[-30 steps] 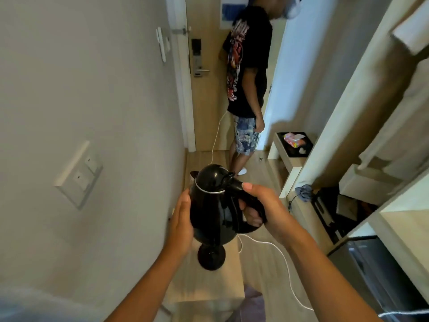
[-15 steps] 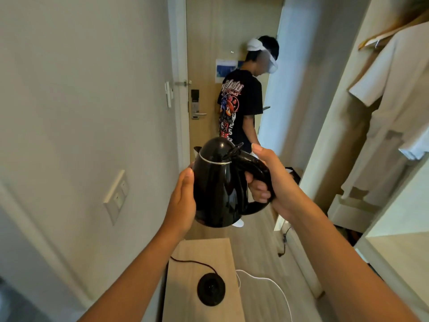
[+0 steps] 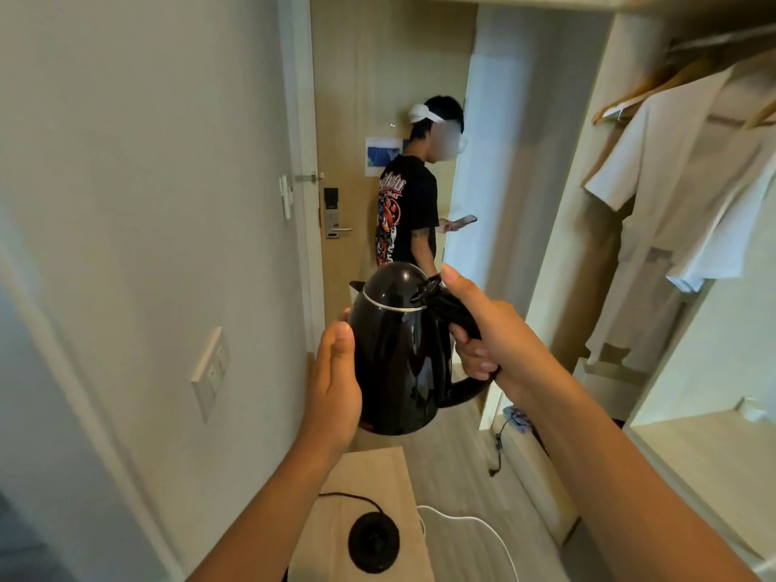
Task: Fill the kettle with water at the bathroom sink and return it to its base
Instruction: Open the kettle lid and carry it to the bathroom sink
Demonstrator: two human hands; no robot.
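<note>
Held before me: one glossy black plastic electric kettle (image 3: 399, 354), lid down, upright in the air above its stand. My right hand (image 3: 489, 333) is wrapped around the handle, thumb laid along the top by the lid catch; my left hand (image 3: 336, 384) lies flat and spread against the kettle's side. Below: one small light wooden side table (image 3: 378, 472), bearing the round black kettle base (image 3: 373, 541) with its thin black cord (image 3: 348, 496); the kettle is off the base. One white cable (image 3: 474, 522) trails over the pale wood-plank floor (image 3: 453, 455). Left: plain grey wall (image 3: 147, 203) with a white switch plate (image 3: 212, 371). Ahead: light wooden entry door (image 3: 357, 98) with a metal lever lock (image 3: 334, 216), and a person in a black printed T-shirt (image 3: 405, 212) holding a phone (image 3: 462, 221). Right: open wardrobe with white robes (image 3: 688, 174) on wooden hangers.
</note>
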